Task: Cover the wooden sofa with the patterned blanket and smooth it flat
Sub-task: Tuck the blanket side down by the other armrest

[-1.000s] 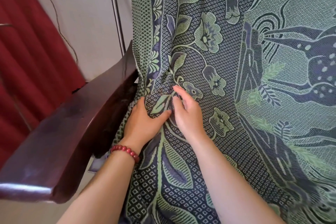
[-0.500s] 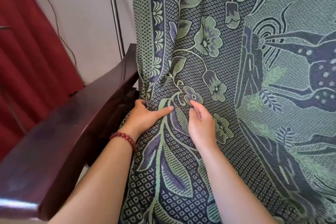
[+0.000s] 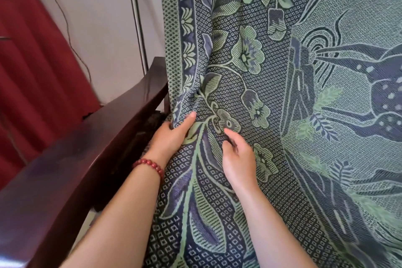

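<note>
Folds of blanket (image 3: 261, 85) rise from where the left hand (image 3: 171, 135) grips it beside the armrest (image 3: 97, 148); the right hand (image 3: 239, 159), empty and loosely curled, lies just alongside.

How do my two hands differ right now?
The left hand grips a fold of the green and blue patterned woven blanket beside the dark wooden armrest; the right hand has loosely curled fingers and appears to hold nothing. The left wrist wears a red bead bracelet; the right wrist is bare. Both reach to the blanket.
</note>
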A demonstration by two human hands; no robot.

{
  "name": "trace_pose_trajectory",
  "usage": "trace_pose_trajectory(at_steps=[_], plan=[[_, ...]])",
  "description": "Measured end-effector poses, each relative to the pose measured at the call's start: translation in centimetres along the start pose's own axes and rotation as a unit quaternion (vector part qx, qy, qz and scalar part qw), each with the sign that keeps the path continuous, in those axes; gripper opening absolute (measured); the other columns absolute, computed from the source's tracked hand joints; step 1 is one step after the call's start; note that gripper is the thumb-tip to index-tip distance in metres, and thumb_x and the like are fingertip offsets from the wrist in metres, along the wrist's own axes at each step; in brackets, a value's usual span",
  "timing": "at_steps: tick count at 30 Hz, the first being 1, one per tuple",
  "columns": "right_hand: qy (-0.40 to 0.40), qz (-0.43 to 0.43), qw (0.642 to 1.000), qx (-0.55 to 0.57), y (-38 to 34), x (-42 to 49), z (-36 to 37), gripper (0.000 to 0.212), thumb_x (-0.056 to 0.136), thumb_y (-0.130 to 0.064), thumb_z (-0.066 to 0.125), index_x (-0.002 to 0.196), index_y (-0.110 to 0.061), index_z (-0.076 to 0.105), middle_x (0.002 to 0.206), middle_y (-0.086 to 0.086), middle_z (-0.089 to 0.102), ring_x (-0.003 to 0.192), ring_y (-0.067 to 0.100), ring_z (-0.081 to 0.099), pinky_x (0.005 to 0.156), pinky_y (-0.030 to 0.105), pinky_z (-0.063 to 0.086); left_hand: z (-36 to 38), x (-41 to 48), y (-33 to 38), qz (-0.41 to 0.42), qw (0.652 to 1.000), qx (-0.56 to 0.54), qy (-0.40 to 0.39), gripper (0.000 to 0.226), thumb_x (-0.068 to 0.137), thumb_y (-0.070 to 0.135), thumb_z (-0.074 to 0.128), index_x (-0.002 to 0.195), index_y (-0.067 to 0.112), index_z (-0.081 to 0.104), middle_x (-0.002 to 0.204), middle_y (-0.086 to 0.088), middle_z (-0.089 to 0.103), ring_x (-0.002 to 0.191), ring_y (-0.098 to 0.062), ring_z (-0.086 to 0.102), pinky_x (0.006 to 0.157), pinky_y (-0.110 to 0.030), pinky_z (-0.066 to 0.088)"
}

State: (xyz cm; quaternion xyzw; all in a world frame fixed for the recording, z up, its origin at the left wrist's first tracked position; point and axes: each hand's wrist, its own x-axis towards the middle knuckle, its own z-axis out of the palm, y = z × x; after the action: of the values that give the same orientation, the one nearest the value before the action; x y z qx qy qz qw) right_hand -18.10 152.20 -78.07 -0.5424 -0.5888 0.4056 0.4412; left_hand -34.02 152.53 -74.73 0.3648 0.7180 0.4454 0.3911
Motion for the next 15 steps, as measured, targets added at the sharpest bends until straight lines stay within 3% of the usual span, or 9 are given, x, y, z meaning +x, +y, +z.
trace_pose_trajectory(at_steps=[3,5,7,10,12,14,15], plan=[[0.000,0.005,1.000,0.002,0.3,0.0,-0.1,0.037,0.097,-0.019,0.048,0.132,-0.028,0.053,0.135,-0.013,0.053,0.124,0.005,0.049,0.108,0.028,0.036,0.3,0.1,0.4,0.009,0.997,-0.042,-0.071,0.040,0.066,0.043,0.082,0.098,0.026,0.065,0.095,0.006,0.073,0.083,-0.015,0.071,0.082,-0.031,0.055],[0.002,0.003,1.000,0.011,0.3,0.0,-0.1,0.038,0.096,-0.017,0.048,0.133,-0.027,0.053,0.130,-0.014,0.055,0.114,0.003,0.055,0.100,0.018,0.041,0.5,0.3,0.7,0.023,0.993,-0.088,-0.080,0.043,0.073,0.019,0.081,0.109,0.022,0.058,0.102,-0.001,0.072,0.086,-0.019,0.071,0.082,-0.036,0.056],[-0.004,0.001,1.000,0.011,-0.1,-0.2,0.0,0.039,0.097,-0.016,0.048,0.133,-0.027,0.052,0.129,-0.016,0.053,0.105,-0.006,0.056,0.089,0.004,0.035,0.5,0.5,1.0,0.054,0.987,-0.138,-0.063,0.041,0.079,0.007,0.073,0.113,0.022,0.055,0.106,-0.004,0.071,0.089,-0.022,0.070,0.082,-0.039,0.056],[-0.036,-0.003,0.999,0.016,-1.4,0.0,0.6,0.039,0.098,-0.017,0.047,0.136,-0.028,0.050,0.133,-0.020,0.048,0.095,-0.025,0.049,0.086,-0.002,0.029,0.1,1.3,1.0,0.096,0.981,-0.166,0.015,0.035,0.083,0.002,0.067,0.110,0.021,0.054,0.109,-0.003,0.069,0.097,-0.022,0.067,0.088,-0.039,0.053],[-0.050,-0.012,0.998,0.027,-2.0,0.5,1.2,0.039,0.098,-0.017,0.046,0.136,-0.027,0.050,0.137,-0.016,0.050,0.093,-0.019,0.054,0.090,0.009,0.036,-0.1,2.0,0.8,0.094,0.978,-0.167,0.084,0.034,0.083,0.005,0.068,0.112,0.017,0.054,0.110,-0.003,0.067,0.100,-0.021,0.065,0.093,-0.039,0.051],[-0.056,-0.015,0.998,0.018,-2.0,0.9,1.8,0.039,0.098,-0.018,0.046,0.135,-0.026,0.051,0.135,-0.012,0.054,0.059,-0.010,0.056,0.071,0.016,0.045,-0.1,2.6,0.4,0.080,0.982,-0.127,0.116,0.036,0.083,0.010,0.069,0.116,0.011,0.054,0.111,-0.003,0.065,0.103,-0.021,0.063,0.096,-0.034,0.048],[-0.056,-0.013,0.998,0.006,-1.7,0.9,2.0,0.038,0.098,-0.018,0.046,0.134,-0.026,0.051,0.134,-0.012,0.055,0.054,-0.006,0.053,0.065,0.018,0.048,0.0,2.7,0.2,0.065,0.988,-0.078,0.114,0.040,0.083,0.015,0.069,0.120,0.009,0.054,0.113,-0.003,0.064,0.106,-0.021,0.061,0.095,-0.029,0.045]])
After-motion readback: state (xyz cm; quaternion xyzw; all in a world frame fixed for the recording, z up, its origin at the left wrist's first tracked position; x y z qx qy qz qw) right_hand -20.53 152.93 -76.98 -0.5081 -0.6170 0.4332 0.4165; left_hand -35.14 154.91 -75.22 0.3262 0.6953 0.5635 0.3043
